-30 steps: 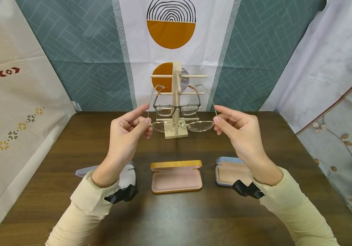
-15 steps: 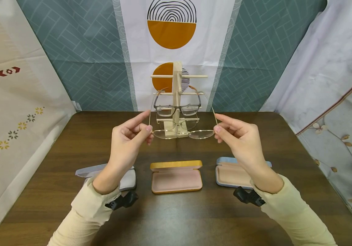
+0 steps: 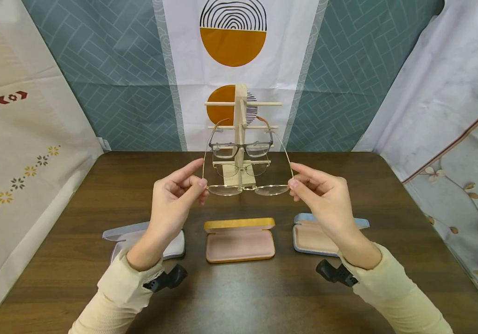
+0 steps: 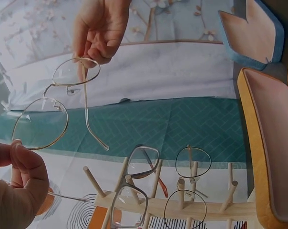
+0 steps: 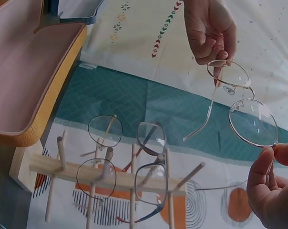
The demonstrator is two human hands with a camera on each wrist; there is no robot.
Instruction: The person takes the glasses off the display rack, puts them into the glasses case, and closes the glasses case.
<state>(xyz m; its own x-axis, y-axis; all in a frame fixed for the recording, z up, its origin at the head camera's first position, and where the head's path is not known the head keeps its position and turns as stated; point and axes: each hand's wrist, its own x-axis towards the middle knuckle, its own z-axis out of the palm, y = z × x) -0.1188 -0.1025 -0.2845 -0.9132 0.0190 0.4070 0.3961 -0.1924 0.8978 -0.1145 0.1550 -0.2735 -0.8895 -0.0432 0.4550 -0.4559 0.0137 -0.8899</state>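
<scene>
Thin gold-rimmed eyeglasses (image 3: 226, 190) are held up with temples unfolded, pointing away from me. My left hand (image 3: 176, 195) pinches their left hinge corner between thumb and fingers. At the opposite corner, my right hand (image 3: 324, 197) pinches the frame the same way. Both wrist views show the round lenses (image 4: 40, 123) in the air between the two hands. Behind them stands a wooden display rack (image 3: 240, 99) with short pegs. Dark-framed eyeglasses (image 3: 224, 150) hang on it, and thin round-rimmed eyeglasses (image 3: 227, 170) sit on a lower peg.
Three open glasses cases lie on the brown table (image 3: 239, 297): a yellow one (image 3: 239, 225) in the middle, a blue one (image 3: 314, 236) at right and a pale grey one (image 3: 174, 243) at left. My forearms partly cover the outer two. Patterned cloths hang around the table.
Both hands have lowered the gold-rimmed eyeglasses toward me, from in front of the rack to below its base. Their grip stays the same; the rack and cases have not moved.
</scene>
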